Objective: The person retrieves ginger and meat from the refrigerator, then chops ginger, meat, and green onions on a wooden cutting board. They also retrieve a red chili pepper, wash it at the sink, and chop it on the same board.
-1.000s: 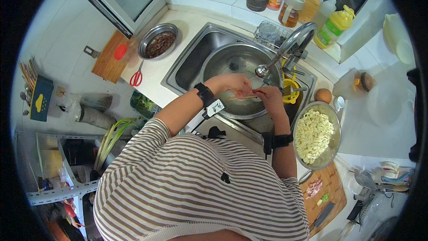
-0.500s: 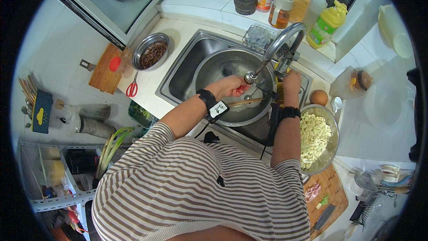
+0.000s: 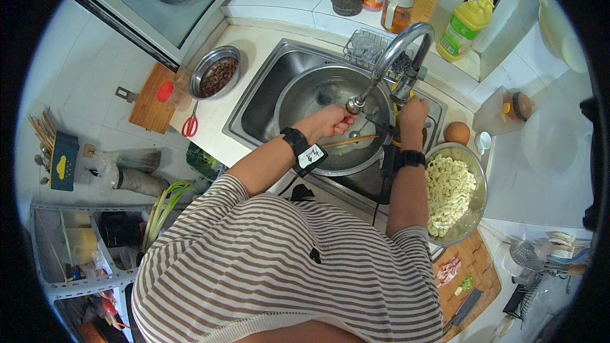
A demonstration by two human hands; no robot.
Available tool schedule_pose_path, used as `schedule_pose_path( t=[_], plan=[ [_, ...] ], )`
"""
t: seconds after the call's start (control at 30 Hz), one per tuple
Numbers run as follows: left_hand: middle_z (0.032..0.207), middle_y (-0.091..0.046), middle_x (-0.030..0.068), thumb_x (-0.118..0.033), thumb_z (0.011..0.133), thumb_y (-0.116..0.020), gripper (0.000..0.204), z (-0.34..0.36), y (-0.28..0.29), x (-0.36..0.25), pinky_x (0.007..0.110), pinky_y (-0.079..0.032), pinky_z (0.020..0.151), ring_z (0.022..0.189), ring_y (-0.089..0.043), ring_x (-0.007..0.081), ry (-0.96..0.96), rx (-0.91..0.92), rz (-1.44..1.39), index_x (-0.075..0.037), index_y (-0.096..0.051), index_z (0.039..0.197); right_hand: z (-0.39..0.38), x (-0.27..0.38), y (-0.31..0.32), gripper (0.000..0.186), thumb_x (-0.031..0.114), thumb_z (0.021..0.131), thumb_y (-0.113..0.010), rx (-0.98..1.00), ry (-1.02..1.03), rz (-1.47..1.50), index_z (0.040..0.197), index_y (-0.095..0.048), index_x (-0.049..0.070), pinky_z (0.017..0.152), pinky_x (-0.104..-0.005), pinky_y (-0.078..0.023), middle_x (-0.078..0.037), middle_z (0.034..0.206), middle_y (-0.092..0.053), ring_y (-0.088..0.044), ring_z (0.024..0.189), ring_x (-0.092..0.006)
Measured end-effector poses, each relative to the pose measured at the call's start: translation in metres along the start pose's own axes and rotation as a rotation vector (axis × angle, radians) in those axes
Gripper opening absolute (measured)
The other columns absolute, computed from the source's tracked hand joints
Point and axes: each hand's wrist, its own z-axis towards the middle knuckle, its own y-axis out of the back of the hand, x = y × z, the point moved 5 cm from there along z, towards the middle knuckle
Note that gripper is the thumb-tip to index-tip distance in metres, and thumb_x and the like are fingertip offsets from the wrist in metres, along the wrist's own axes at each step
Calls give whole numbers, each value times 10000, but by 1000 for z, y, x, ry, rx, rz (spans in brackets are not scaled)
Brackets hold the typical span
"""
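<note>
My left hand (image 3: 335, 121) is curled beneath the faucet's spout end (image 3: 354, 105), above a big steel basin (image 3: 287, 98) in the sink. Whatever its fingers pinch is too small to make out. My right hand (image 3: 413, 114) is closed just below the base of the curved faucet (image 3: 389, 57), beside the basin's right rim. What lies inside that fist is hidden; something yellow shows next to it. A wooden stick (image 3: 351, 141), perhaps a utensil handle, slants across the basin. Both wrists wear black straps with small devices.
Right of the sink stand a steel bowl of pale chopped pieces (image 3: 448, 194), an egg (image 3: 457, 133) and a cutting board (image 3: 480, 260) with a knife (image 3: 467, 308). Left are a bowl of brown pieces (image 3: 219, 76) and red scissors (image 3: 190, 126). Bottles (image 3: 466, 28) line the sill.
My left fingers have curled in more tightly near the spout. My right hand has shifted slightly left and down by the faucet base. The whole view has tilted a little.
</note>
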Motion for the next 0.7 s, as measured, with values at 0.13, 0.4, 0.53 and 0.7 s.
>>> schedule_pose_path(
  t=[0.13, 0.4, 0.53, 0.7],
  plan=[
    [658, -491, 20, -189, 970, -437, 199, 0, 0, -3, 258, -309, 397, 485, -412, 115, -186, -111, 437, -47, -576, 984, -35, 31, 18, 235, 192, 880, -542, -176, 192, 15, 913, -642, -19, 761, -441, -477, -218, 939, -612, -594, 817, -374],
    [992, -650, 220, -203, 848, -527, 271, -22, -23, 2, 497, -500, 746, 904, -623, 411, -561, -371, 1538, 3, -578, 1015, -115, 100, -103, 226, 245, 955, -490, 695, -983, 1914, 954, -576, 36, 684, -403, -531, -89, 932, -628, -616, 829, -228],
    [1054, -620, 221, -181, 909, -441, 278, -30, -19, -2, 496, -486, 727, 919, -605, 409, -663, -233, 1563, -10, -519, 1114, -98, 101, -123, 249, 255, 978, -435, 658, -900, 1947, 953, -537, 29, 678, -418, -540, -106, 826, -601, -631, 774, -268],
    [1005, -619, 244, -207, 926, -421, 278, -41, -10, 0, 497, -491, 710, 875, -607, 428, -715, -209, 1473, -24, -488, 1125, -114, 115, -120, 223, 223, 966, -456, 573, -936, 2068, 941, -518, 11, 642, -436, -549, -107, 753, -593, -634, 698, -283]
  ],
)
